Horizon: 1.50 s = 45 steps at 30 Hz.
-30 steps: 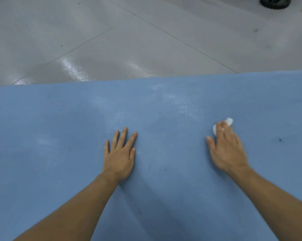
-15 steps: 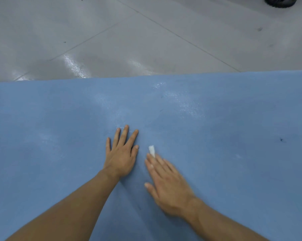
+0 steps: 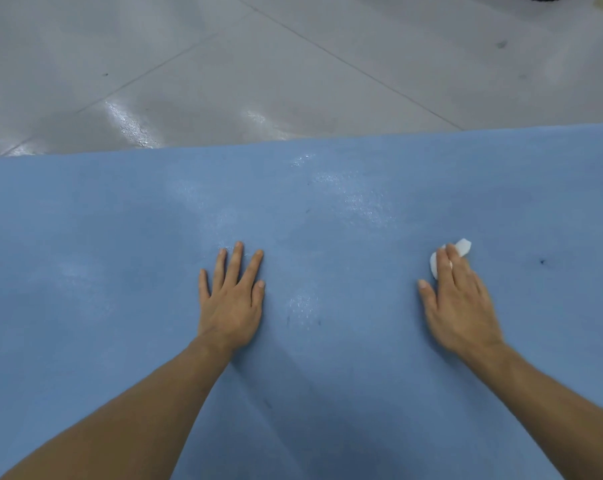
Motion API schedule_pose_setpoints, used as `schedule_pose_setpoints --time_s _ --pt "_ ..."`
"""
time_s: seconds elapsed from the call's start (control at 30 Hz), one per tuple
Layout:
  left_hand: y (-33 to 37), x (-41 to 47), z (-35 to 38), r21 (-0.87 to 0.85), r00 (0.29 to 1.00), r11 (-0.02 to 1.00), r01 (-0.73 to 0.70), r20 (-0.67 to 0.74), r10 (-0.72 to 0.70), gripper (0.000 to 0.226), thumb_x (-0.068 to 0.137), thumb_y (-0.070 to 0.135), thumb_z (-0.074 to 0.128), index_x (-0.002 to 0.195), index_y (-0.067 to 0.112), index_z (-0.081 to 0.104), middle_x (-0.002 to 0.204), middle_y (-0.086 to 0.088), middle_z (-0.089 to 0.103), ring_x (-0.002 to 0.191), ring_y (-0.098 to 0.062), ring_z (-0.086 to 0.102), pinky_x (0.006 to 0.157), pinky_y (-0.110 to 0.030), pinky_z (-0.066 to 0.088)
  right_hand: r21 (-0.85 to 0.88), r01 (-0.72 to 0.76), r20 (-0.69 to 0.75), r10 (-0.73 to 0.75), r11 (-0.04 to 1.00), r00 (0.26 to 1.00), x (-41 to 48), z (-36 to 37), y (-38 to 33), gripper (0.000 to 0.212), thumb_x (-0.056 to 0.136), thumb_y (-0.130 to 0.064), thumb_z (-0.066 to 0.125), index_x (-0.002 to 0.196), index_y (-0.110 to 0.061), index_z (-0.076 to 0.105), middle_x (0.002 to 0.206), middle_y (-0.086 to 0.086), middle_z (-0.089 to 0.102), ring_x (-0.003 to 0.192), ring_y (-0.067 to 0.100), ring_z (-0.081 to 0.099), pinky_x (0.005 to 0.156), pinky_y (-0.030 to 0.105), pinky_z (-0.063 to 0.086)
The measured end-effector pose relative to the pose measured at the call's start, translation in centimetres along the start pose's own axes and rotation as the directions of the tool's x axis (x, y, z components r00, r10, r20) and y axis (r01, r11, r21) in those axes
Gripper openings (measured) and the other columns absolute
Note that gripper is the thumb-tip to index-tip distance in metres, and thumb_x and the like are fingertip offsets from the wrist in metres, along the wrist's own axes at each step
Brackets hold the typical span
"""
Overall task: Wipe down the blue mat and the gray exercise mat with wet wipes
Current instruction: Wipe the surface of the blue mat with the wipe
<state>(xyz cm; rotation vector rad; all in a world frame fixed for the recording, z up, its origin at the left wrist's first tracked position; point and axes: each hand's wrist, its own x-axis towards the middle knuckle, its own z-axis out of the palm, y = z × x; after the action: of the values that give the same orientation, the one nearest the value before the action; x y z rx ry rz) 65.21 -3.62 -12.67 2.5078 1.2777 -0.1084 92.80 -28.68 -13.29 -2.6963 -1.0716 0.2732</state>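
**Q.** Position of the wet wipe [image 3: 463, 247]?

**A.** Pinned to the blue mat [image 3: 120, 237] beneath the straight fingers of the right grip [image 3: 461, 299]. White corners showing past the fingertips, toward the far edge.

**Q.** State of each grip?

**A.** Right grip extended, thumb held out to the side, pressing the wipe rather than pinching it. Left grip [image 3: 232, 299] spread flat, palm down on the mat, holding nothing, well apart to the left.

**Q.** Long axis of the mat?

**A.** Left to right across the view, with the far edge against the gray floor [image 3: 224, 81].

**Q.** Direction of the remaining work from the wipe?

**A.** Judged rightward. Dark speck [image 3: 542, 261] near the wipe, to its right, at about the same depth. Wet sheen [image 3: 362, 202] between the two grips and farther out. Right grip by far the nearer to the speck. Probably calling for a sideways sweep along the long axis.

**Q.** Gray exercise mat?

**A.** Not in view.
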Motion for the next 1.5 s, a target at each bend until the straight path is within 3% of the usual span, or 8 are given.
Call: schedule_pose_setpoints --time_s 0.17,0.43,0.67,0.83,0.97,1.23,1.37,1.5 --pt "0.3 -0.3 0.1 0.022 1.0 1.0 0.019 -0.023 -0.018 0.056 0.109 0.044 0.02 0.164 0.044 0.008 0.173 0.013 -0.008 0.159 -0.014 -0.012 0.127 -0.05 -0.008 0.048 0.195 0.083 -0.198 0.98 0.977 -4.0 1.5 -5.4 0.076 0.102 -0.052 0.028 0.163 -0.008 0.023 0.173 0.007 0.013 0.159 0.025 0.015 0.128 0.041 0.014" --pt "0.4 -0.1 0.2 0.024 0.999 0.999 0.027 -0.026 -0.026 0.056 0.109 0.044 0.022 0.163 0.043 0.009 0.173 0.012 -0.005 0.159 -0.016 -0.01 0.127 -0.053 -0.006 -0.022 0.681 0.147 -0.671 0.732 0.726 -14.4 4.8 -13.2 0.069 0.1 -0.053 0.046 0.155 -0.012 0.046 0.168 0.006 0.031 0.154 0.021 0.032 0.122 0.035 0.023" --pt "1.7 -0.8 0.5 0.005 0.998 0.998 -0.059 -0.003 0.059 0.054 0.109 0.044 0.022 0.163 0.043 0.015 0.173 0.014 -0.002 0.159 -0.011 -0.011 0.127 -0.053 -0.007 0.02 0.234 0.056 -0.235 0.972 0.97 -6.9 2.0 -4.9 0.069 0.105 -0.048 0.03 0.162 -0.009 0.029 0.171 0.008 0.024 0.157 0.024 0.023 0.125 0.039 0.018" --pt "3.7 -1.0 1.1 0.007 0.983 0.983 -0.186 0.003 0.186 0.064 0.101 0.055 0.013 0.163 0.04 0.021 0.173 0.013 0.003 0.159 -0.013 -0.005 0.128 -0.05 -0.003 0.004 0.007 0.033 -0.007 1.0 0.999 -5.5 -0.6 1.1 0.073 0.103 -0.051 0.026 0.162 -0.009 0.027 0.171 0.007 0.022 0.156 0.027 0.024 0.123 0.046 0.024" --pt "4.9 -1.2 1.5 0.007 0.989 0.989 -0.147 0.009 0.147 0.057 0.108 0.048 0.025 0.164 0.038 0.018 0.173 0.012 -0.001 0.159 -0.013 -0.007 0.128 -0.05 -0.004 -0.043 0.256 0.115 -0.249 0.966 0.962 -10.3 0.5 -2.0 0.07 0.105 -0.049 0.033 0.161 -0.008 0.031 0.172 0.005 0.02 0.157 0.025 0.023 0.125 0.037 0.015" --pt "4.7 -1.2 1.6 0.043 0.989 0.989 -0.145 0.009 0.144 0.058 0.108 0.049 0.03 0.164 0.038 0.017 0.174 0.01 0.001 0.16 -0.016 -0.004 0.127 -0.05 -0.004 0.01 0.729 0.244 -0.708 0.685 0.662 -19.0 3.7 -9.0 0.069 0.102 -0.049 0.044 0.16 -0.012 0.036 0.17 0.006 0.026 0.157 0.021 0.024 0.123 0.037 0.021" --pt "4.5 -1.2 1.8 0.051 0.989 0.987 -0.15 0.003 0.15 0.058 0.108 0.049 0.03 0.164 0.038 0.018 0.174 0.008 0.002 0.16 -0.017 -0.002 0.127 -0.051 -0.002 0.015 0.583 0.187 -0.575 0.812 0.796 -14.8 1.9 -4.1 0.065 0.105 -0.042 0.042 0.163 -0.013 0.029 0.171 0.006 0.024 0.156 0.023 0.029 0.124 0.038 0.021" --pt "4.3 -1.3 2.0 0.051 0.987 0.986 -0.159 -0.004 0.159 0.058 0.108 0.049 0.032 0.164 0.036 0.02 0.174 0.006 0.006 0.16 -0.019 0.001 0.127 -0.053 0.0 -0.039 0.158 0.078 -0.155 0.987 0.985 -8.8 -0.8 4.0 0.069 0.104 -0.047 0.03 0.161 -0.008 0.029 0.169 0.012 0.027 0.154 0.032 0.03 0.122 0.051 0.029"
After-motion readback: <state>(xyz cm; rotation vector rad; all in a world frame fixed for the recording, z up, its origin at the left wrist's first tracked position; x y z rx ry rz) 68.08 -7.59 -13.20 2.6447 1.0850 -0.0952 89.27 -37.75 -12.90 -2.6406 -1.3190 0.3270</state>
